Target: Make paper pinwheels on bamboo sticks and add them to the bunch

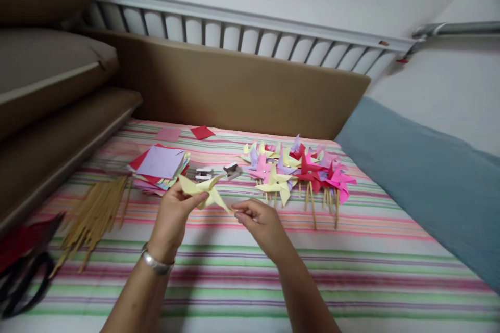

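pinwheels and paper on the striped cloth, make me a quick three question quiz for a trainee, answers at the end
1. Multiple choice: the pinwheel in the left hand is: A red; B pale yellow; C purple.
2. True or false: the loose sticks lie left of the pinwheel cluster.
3. Fill in: the square paper stack is topped with a ____ sheet.

Key: 1 B; 2 true; 3 lavender.

scissors [35, 253]: blurred, cut off at left edge | right grip [258, 220]: contents too small to tell
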A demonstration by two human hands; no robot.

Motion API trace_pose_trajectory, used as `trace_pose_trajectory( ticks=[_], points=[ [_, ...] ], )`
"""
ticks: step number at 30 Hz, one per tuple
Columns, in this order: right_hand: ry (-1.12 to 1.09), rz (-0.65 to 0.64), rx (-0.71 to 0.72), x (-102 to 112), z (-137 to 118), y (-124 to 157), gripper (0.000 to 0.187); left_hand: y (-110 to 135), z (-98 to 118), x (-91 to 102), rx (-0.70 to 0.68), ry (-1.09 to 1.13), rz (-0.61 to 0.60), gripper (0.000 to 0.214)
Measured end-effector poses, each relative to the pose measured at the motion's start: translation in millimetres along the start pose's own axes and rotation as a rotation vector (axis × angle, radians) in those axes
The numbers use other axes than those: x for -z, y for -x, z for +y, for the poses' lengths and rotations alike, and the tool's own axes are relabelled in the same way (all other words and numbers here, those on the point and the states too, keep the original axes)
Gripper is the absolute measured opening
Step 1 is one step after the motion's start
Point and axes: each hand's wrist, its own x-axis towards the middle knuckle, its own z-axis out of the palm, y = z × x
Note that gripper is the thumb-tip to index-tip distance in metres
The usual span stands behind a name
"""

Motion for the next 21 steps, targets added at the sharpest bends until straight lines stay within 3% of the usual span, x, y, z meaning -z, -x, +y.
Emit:
trace_pose_trajectory(
  ticks=[4,8,11,13,15,17,21],
  points=[
    [0.081,0.008,-0.086,-1,18,16,0.010,3,4,0.0,0.063,0.029,0.022,0.043],
    [0.115,0.065,-0.076,-7,30,46,0.007,17,9,-11.7,0.103,-0.012,-0.028,0.055],
    [0.016,0.151,-0.165,-4,44,66,0.004,30,13,-18.3,0.125,-0.080,-0.130,0.072],
    [0.002,0.249,-0.209,8,58,74,0.004,38,12,-12.5,0.097,-0.178,-0.096,0.076],
    [-0.012,0.356,-0.265,25,72,79,0.008,51,5,6.2,0.043,-0.308,-0.027,0.074],
    [-0.021,0.451,-0.313,44,86,79,0.013,73,-9,37.2,-0.015,-0.438,0.005,0.071],
    [-0.021,0.536,-0.393,75,109,70,0.020,137,-39,105.5,-0.034,-0.788,0.028,0.053]
  ],
)
